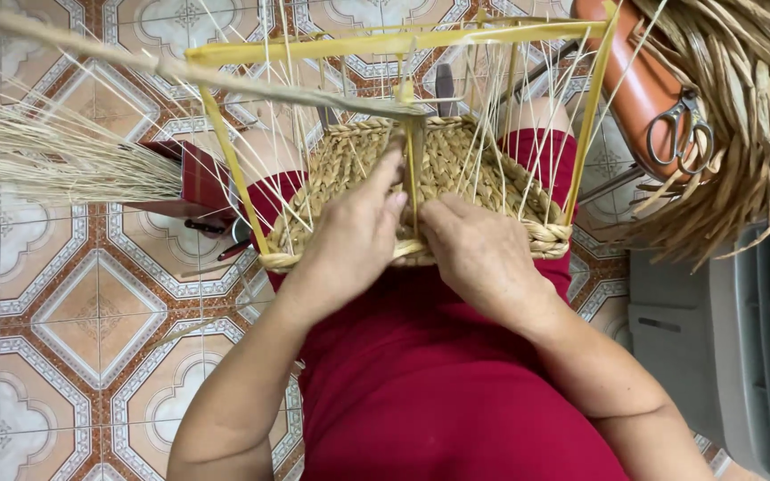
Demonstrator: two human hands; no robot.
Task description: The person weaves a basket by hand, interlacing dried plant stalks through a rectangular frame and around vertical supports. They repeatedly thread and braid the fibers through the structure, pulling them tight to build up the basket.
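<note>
A half-woven straw basket (456, 169) rests on my lap, on red cloth, inside a yellow stick frame (385, 44) with thin upright strands. My left hand (354, 236) presses on the basket's near braided rim, fingers reaching onto the woven base. My right hand (483, 258) sits beside it on the rim, fingers pinched at a thin upright stake (414, 178) between both hands. A long flat straw strand (225, 78) runs from the top left down to that stake.
A bundle of loose pale straw (55, 156) lies at the left over a dark red box (200, 183). Scissors (683, 134) hang on an orange stool edge among dried straw at the top right. A grey slatted appliance (750, 356) stands at the right. Patterned floor tiles lie below.
</note>
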